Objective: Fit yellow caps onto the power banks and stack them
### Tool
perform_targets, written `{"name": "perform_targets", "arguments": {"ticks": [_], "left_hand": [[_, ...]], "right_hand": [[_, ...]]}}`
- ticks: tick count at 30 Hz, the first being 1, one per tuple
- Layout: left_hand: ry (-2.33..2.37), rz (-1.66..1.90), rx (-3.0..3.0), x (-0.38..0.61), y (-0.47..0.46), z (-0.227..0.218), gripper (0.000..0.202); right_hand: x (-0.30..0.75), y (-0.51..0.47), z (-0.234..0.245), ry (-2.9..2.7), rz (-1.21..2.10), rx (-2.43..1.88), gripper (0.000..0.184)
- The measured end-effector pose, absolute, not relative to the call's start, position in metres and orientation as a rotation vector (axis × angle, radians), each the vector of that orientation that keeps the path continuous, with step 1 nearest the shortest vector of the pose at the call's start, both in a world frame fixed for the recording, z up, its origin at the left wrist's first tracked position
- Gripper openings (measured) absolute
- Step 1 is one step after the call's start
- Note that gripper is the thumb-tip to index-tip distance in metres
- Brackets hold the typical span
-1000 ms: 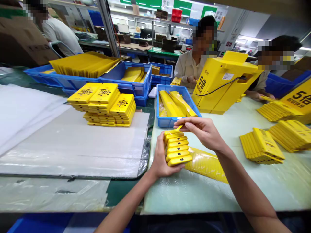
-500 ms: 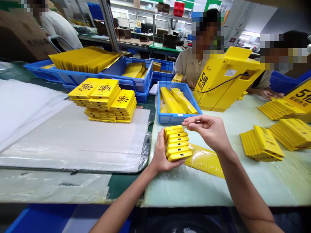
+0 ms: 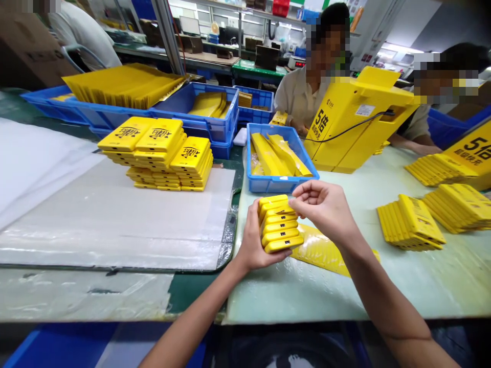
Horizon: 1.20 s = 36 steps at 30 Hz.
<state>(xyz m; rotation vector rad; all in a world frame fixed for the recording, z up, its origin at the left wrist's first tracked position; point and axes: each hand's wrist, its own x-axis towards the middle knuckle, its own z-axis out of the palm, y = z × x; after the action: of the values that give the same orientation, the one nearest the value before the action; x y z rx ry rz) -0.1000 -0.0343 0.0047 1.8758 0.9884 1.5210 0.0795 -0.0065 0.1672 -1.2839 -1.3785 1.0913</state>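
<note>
My left hand (image 3: 255, 240) is wrapped round a stack of several yellow power banks (image 3: 282, 236), their port ends facing right. At the upper part of the stack, my right hand (image 3: 322, 207) pinches a small thin strip (image 3: 286, 210) between thumb and forefinger, against the end of a power bank near the top. Fingertips cover part of that strip. Below the hands a glossy yellow sticker sheet (image 3: 324, 251) with rows of narrow strips lies flat on the table, partly hidden by my right forearm.
Stacked power banks (image 3: 192, 158) stand on a white board at left. A blue bin (image 3: 283, 185) with yellow sheets sits just beyond my hands. More power banks (image 3: 410, 225) lean in rows at right. Behind stands a yellow charging cabinet (image 3: 341, 133); co-workers sit beyond it.
My right hand has brought the thin strip down onto the end of a power bank near the top of the stack. My left hand holds the stack much as before. The view has shifted slightly.
</note>
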Motion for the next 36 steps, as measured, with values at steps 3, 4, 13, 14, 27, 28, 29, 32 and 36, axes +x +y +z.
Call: {"name": "perform_targets", "arguments": {"ticks": [3,4,13,14,27,28,29,32,36], "left_hand": [[0.999,1.508,1.863,-0.100,-0.035,0.003,0.138],[1.007,1.497,1.863,-0.101,-0.035,0.002,0.140],[1.037,1.451,1.863,-0.103,-0.035,-0.001,0.146],[1.032,1.450,1.868,-0.103,-0.035,-0.001,0.145],[0.969,1.456,1.897,-0.104,-0.032,0.006,0.142],[0.960,1.456,1.898,-0.104,-0.031,0.006,0.141],[0.952,1.454,1.897,-0.104,-0.031,0.006,0.140],[0.945,1.446,1.893,-0.105,-0.030,0.006,0.139],[0.951,1.435,1.909,-0.106,-0.031,0.006,0.141]], "right_hand": [[0.077,-0.004,0.167,-1.371,1.113,-1.296,0.018],[0.076,-0.004,0.167,-1.370,1.126,-1.304,0.018],[0.072,0.000,0.168,-1.401,1.179,-1.349,0.017],[0.071,0.000,0.167,-1.407,1.170,-1.360,0.017],[0.106,0.046,0.159,-1.607,1.003,-1.493,0.033],[0.107,0.051,0.152,-1.513,1.053,-1.427,0.035],[0.105,0.054,0.145,-1.447,1.124,-1.354,0.035],[0.093,0.053,0.125,-1.345,1.489,-1.174,0.034],[0.081,0.042,0.113,-1.215,1.822,-1.055,0.033]]}}
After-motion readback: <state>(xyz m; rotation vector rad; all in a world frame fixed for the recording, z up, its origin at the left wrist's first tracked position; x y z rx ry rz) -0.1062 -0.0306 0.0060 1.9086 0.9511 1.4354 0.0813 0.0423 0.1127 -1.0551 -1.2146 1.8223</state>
